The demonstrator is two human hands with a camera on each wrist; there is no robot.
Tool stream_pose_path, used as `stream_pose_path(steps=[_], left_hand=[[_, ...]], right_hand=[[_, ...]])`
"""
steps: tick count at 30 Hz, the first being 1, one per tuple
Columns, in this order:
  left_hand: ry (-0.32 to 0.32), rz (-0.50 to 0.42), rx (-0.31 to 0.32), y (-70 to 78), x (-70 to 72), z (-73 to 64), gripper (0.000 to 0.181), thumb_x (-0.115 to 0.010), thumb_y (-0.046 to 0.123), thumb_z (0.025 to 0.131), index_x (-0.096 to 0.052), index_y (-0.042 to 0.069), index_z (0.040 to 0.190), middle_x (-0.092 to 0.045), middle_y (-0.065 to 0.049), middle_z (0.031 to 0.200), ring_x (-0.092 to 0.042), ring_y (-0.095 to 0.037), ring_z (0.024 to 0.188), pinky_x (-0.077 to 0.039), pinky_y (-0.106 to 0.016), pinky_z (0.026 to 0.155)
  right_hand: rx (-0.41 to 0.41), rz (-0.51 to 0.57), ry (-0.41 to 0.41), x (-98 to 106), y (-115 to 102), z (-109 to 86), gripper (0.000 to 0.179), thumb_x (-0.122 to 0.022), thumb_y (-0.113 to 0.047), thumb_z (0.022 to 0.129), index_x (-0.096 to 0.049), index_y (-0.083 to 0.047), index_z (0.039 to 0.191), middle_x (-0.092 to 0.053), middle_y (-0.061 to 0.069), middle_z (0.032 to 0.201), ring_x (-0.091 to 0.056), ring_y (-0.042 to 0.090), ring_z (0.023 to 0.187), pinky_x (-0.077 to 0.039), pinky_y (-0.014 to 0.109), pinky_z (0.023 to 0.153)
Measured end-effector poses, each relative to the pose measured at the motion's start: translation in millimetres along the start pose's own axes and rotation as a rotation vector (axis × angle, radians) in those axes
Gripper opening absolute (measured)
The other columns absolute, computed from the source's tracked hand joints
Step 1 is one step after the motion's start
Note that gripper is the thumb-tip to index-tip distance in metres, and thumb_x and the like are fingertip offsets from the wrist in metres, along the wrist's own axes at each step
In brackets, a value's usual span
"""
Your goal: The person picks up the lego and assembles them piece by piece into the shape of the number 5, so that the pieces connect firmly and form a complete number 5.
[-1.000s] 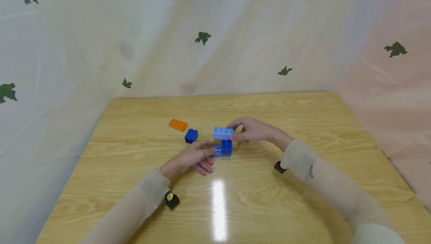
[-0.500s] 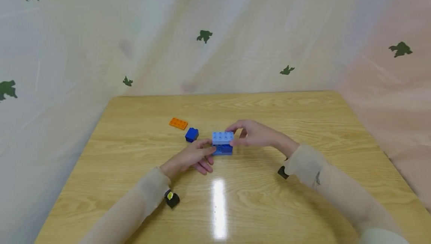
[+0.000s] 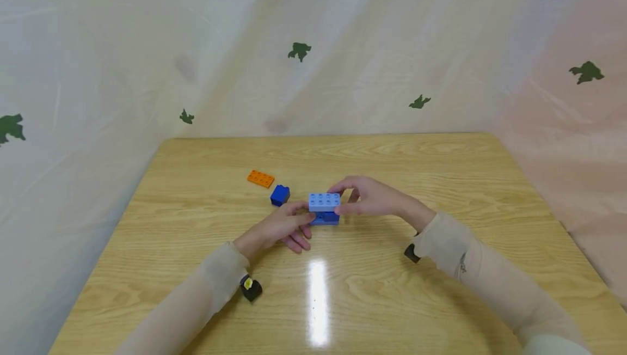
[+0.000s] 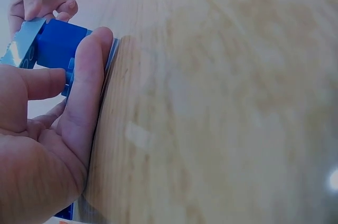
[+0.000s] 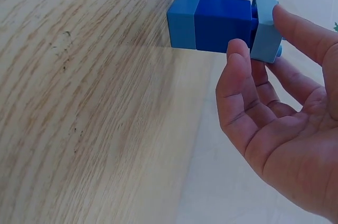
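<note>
My right hand [image 3: 374,196] pinches a light blue eight-stud toy brick [image 3: 324,202] by its right end. In the right wrist view, this light blue brick [image 5: 268,27] sits slightly tilted on a dark blue brick [image 5: 223,24], whose studs show in a narrow gap. Under the dark blue one lies a medium blue base brick [image 5: 182,19], flat on the table. My left hand [image 3: 281,227] holds the base at its left end, between thumb and forefinger, as the left wrist view shows; its other fingers are spread loosely.
A loose dark blue brick [image 3: 280,195] lies just beyond my left hand. Farther back is a flat orange plate brick [image 3: 260,178]. The wooden table [image 3: 416,153] ends at a patterned cloth [image 3: 343,88]. A black wrist camera [image 3: 251,288] hangs under my left sleeve.
My right hand has come down and slightly toward me, lowering the light blue brick onto the dark blue one. My left hand has stayed at the base brick.
</note>
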State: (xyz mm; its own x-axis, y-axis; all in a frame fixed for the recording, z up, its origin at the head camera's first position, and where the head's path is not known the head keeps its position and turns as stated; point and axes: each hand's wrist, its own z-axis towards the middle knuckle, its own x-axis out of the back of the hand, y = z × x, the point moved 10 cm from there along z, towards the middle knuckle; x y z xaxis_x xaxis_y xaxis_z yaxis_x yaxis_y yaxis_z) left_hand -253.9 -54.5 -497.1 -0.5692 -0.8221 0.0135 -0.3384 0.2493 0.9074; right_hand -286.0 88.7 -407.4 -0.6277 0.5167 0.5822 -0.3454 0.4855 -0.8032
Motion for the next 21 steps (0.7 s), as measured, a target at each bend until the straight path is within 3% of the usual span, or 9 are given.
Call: stream_pose_path(steps=[8, 12, 16, 19, 21], left_hand=[[-0.002, 0.004, 0.005, 1.4, 0.5, -2.0, 0.04, -0.053, 0.026, 0.107, -0.046, 0.011, 0.144, -0.067, -0.018, 0.094, -0.074, -0.031, 0.072, -0.062, -0.042, 0.06], [0.013, 0.067, -0.02, 6.0, 4.1, -6.9, 0.061, -0.065, 0.029, 0.101, -0.036, 0.015, 0.153, -0.068, -0.017, 0.101, -0.073, -0.032, 0.072, -0.062, -0.043, 0.06], [0.048, 0.139, -0.124, 26.8, 8.1, -15.4, 0.078, -0.075, 0.032, 0.094, -0.031, 0.018, 0.156, -0.068, -0.019, 0.106, -0.071, -0.035, 0.07, -0.062, -0.046, 0.059], [0.074, 0.145, -0.223, 45.8, 8.7, -20.5, 0.074, -0.075, 0.032, 0.094, -0.036, 0.014, 0.154, -0.066, -0.023, 0.108, -0.071, -0.041, 0.072, -0.062, -0.05, 0.06], [0.085, 0.136, -0.256, 53.7, 8.0, -22.4, 0.071, -0.075, 0.032, 0.095, -0.039, 0.012, 0.153, -0.066, -0.026, 0.109, -0.071, -0.044, 0.074, -0.062, -0.052, 0.062]], right_hand=[[0.026, 0.003, 0.005, -2, -1, -3.3, 0.046, -0.076, -0.023, 0.094, -0.063, -0.008, 0.135, -0.061, 0.008, 0.126, -0.067, 0.022, 0.095, -0.059, 0.036, 0.078], [0.032, 0.002, 0.009, -3, 0, -3.7, 0.047, -0.076, -0.025, 0.094, -0.063, -0.008, 0.135, -0.062, 0.008, 0.125, -0.067, 0.022, 0.096, -0.059, 0.036, 0.078], [0.035, -0.009, 0.012, -2, 1, -4.0, 0.048, -0.076, -0.026, 0.093, -0.063, -0.009, 0.136, -0.062, 0.006, 0.125, -0.068, 0.021, 0.096, -0.059, 0.035, 0.078], [0.05, -0.017, 0.021, 0, -1, -5.0, 0.048, -0.077, -0.025, 0.093, -0.064, -0.008, 0.136, -0.063, 0.006, 0.122, -0.068, 0.021, 0.096, -0.059, 0.034, 0.077], [0.058, -0.025, 0.028, 1, -1, -5.5, 0.047, -0.077, -0.024, 0.093, -0.064, -0.008, 0.135, -0.063, 0.005, 0.119, -0.069, 0.021, 0.095, -0.06, 0.034, 0.077]])
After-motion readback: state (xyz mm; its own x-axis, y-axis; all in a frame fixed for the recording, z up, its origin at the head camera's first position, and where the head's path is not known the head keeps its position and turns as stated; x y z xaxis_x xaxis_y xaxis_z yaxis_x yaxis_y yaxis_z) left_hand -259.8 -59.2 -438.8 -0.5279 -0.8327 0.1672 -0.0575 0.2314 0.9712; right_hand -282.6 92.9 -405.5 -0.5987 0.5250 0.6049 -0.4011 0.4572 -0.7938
